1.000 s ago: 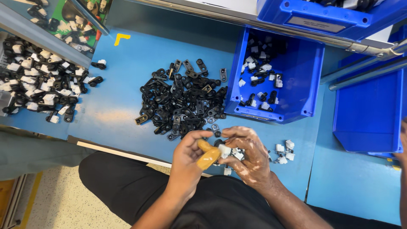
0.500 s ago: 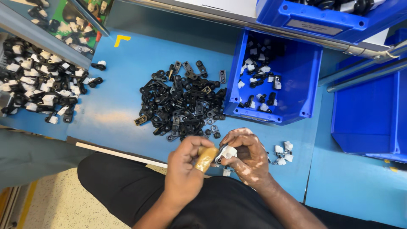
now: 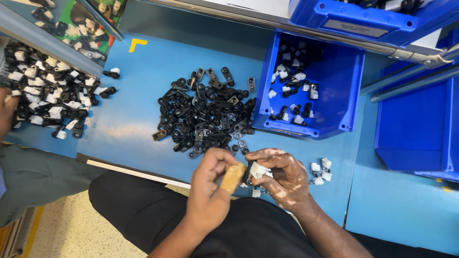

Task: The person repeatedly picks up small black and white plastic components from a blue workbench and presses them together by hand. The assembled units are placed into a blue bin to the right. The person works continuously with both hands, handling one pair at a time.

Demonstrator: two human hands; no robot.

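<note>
Blue bin (image 3: 334,81): open-topped, standing on the blue bench (image 3: 134,119) right of centre; it holds a loose scatter of black clips joined to white blocks, mostly along its left and near sides.
Second blue bin (image 3: 420,129): at the right edge, its contents out of sight.
Black clip pile (image 3: 205,114): loose heap on the bench, just left of the blue bin.
Assembled pile (image 3: 48,95): black-and-white parts spread at the far left of the bench.
White blocks (image 3: 321,169): a few lying on the bench, just right of the right hand.
Tan tool (image 3: 233,177): short stubby piece, long axis tilted from lower left to upper right, its upper end pointing at the white part.
Left hand (image 3: 208,191): grip closed around the tan tool, at the near bench edge.
Right hand (image 3: 282,177): grip pinched narrowly on a small white part (image 3: 258,169), touching the tool's tip.
</note>
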